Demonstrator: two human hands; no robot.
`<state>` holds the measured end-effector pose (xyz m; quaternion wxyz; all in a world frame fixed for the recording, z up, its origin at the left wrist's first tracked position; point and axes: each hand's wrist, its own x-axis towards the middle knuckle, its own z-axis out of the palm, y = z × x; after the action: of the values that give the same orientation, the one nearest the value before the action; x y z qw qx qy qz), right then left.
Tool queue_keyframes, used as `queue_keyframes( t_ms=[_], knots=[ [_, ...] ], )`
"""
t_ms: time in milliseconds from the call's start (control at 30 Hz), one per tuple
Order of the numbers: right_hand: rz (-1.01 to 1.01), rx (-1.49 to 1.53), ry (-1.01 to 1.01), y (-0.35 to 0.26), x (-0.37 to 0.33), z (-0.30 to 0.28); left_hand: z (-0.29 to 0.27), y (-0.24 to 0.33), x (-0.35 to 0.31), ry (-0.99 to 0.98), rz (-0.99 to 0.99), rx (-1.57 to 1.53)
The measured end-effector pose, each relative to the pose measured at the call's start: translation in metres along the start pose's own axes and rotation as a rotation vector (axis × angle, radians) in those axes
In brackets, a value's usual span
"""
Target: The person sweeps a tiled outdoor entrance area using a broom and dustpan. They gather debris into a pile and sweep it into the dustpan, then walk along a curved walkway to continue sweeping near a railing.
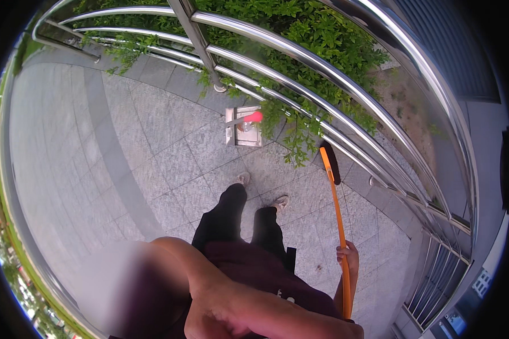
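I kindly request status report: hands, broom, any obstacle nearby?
Right hand gripping orange broom; left hand out of view. Broom head near railing. Leafy branches stick out between broom head and silver dustpan.

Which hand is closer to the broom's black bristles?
Right. The right hand holds the orange handle, partway along from the black bristles. The left hand is out of view; its forearm crosses the picture's bottom, farther away.

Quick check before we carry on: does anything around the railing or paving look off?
Leafy branches poke through the railing and hang over the paving, beyond the planted side. A small brown mark also stands out against the grey, left of the broom; it's too small to identify.
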<state>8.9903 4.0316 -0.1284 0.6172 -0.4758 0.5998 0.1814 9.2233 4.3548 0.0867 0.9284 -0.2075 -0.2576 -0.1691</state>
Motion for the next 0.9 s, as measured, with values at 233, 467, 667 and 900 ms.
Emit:
queue_keyframes(
  t_ms=[233, 467, 667, 900],
  knots=[
    [0.089, -0.092, -0.428, 0.013, -0.034, 0.141, 0.01, 0.017, 0.004, 0.053, 0.046, 0.003],
    [0.087, -0.246, -0.347, -0.002, -0.092, 0.097, 0.028, 0.029, 0.003, -0.108, 0.023, 0.098],
    [0.012, -0.231, -0.279, 0.032, -0.079, -0.071, 0.073, 0.028, -0.009, -0.251, 0.112, 0.2],
    [-0.029, -0.382, -0.358, -0.039, -0.007, 0.03, 0.122, 0.002, -0.027, -0.37, 0.121, 0.386]
  ],
)
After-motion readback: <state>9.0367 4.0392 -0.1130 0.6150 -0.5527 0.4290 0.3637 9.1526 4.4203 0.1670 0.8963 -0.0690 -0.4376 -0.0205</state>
